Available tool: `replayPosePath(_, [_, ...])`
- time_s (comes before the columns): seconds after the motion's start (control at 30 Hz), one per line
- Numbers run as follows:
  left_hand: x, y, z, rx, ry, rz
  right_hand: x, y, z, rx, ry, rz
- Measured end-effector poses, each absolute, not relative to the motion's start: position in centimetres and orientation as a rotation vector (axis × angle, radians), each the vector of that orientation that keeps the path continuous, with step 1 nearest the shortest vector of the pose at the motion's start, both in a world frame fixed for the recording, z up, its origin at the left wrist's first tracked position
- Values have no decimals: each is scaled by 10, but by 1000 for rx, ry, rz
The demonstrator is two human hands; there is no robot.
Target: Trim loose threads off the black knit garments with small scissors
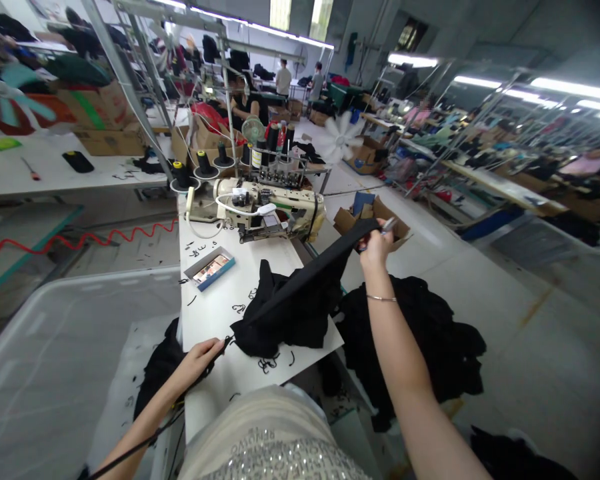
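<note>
A piece of black fabric (300,300) stretches slantwise over the white sewing table, its upper end lifted off the surface. My right hand (377,243) is closed on that raised end. A small silvery tool (389,225), perhaps thread snips, pokes out of the same hand. Lower down at the left, my left hand (205,355) is closed, pinching a dark cloth edge (226,343) close to the fabric's near corner; whether the two are one piece I cannot tell. Beyond the fabric stands a cream industrial sewing machine (280,207).
A shallow blue-edged box (213,270) and black thread scraps (267,365) lie on the white tabletop (205,320). A large translucent bin (70,333) is at the left. Black cloth is heaped (415,327) at the right, below an open carton (400,227). Other people work farther back.
</note>
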State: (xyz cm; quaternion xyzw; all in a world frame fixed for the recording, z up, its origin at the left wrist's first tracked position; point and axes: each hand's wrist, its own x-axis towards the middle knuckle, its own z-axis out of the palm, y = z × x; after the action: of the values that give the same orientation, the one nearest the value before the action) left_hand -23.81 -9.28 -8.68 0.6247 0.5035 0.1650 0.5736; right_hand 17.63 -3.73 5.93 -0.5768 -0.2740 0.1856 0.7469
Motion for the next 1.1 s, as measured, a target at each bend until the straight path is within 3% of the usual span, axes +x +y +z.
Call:
replayPosePath(0.3, [-172,-120,-37,1126,1102,416,80,-89,-28,-1593,-1211,1166])
replayPosePath(0.57, [-194,-124,-45,1078,1186,421,2,-174,-88,-1478,-1018,1788])
replayPosePath(0.77, [-198,-132,-48,1023,1182,426,-30,-172,-105,-1357,-754,1800])
replayPosePath(1.1, [-194,-130,-61,1164,1217,373,-32,-158,-94,-1273,-647,1669])
